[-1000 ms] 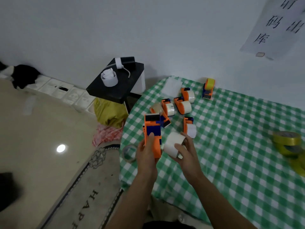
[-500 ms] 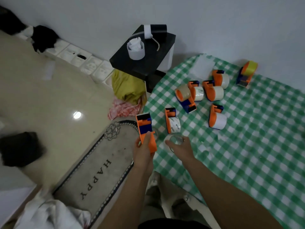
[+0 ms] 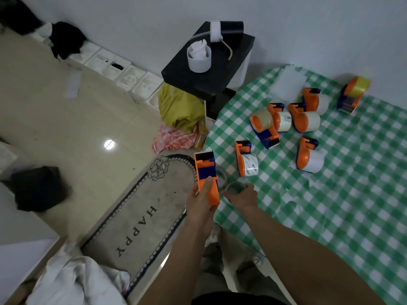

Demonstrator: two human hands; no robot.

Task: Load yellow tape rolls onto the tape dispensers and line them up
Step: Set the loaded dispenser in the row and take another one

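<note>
Table (image 3: 330,216): green-white checked cloth, rounded left edge.
Far edge: yellow-roll disp. (image 3: 353,93), blue body, standing alone. White sheet (image 3: 291,78) flat at far-left edge.
Just inward, tight cluster: back disp. (image 3: 313,102), mid disp. (image 3: 304,118) and small disp. (image 3: 280,117), all orange w/ white rolls. Blue-base disp. (image 3: 263,126) w/ clear roll touches small disp.
Nearer: lone white-roll disp. (image 3: 309,157), and printed-roll disp. (image 3: 245,159) nr left edge.
Near-left edge: loose clear roll (image 3: 224,175) and 2nd clear roll (image 3: 235,187), side by side.
</note>
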